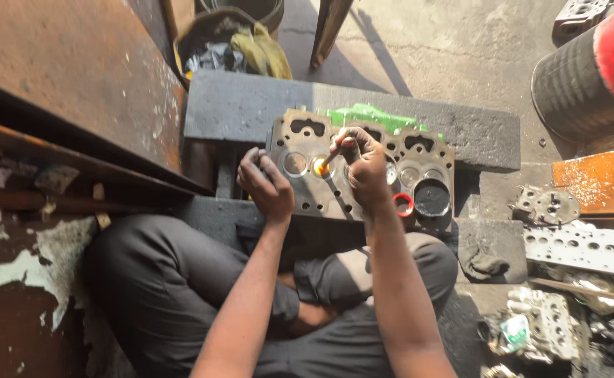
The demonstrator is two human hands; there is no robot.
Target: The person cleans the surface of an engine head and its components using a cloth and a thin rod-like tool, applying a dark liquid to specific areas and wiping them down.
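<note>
A brown, grimy engine cylinder head (419, 164) lies flat across two dark blocks in front of my crossed legs. My left hand (266, 185) rests on its left edge, fingers curled against the metal. My right hand (363, 164) is closed on a thin stick-like tool (329, 158), whose tip touches a glowing orange valve seat (319, 166). A second round valve seat (295, 164) sits just left of it. A small red-rimmed tin (403, 204) and a round black lid (432, 198) sit on the head's right part.
A green cloth or part (363, 114) lies behind the head on the far block (244, 105). A rusty steel plate (76, 77) rises at left. A bucket with rags (233, 45) stands behind. Metal gaskets and engine parts (573, 245) lie at right, near a black and red cylinder (590, 70).
</note>
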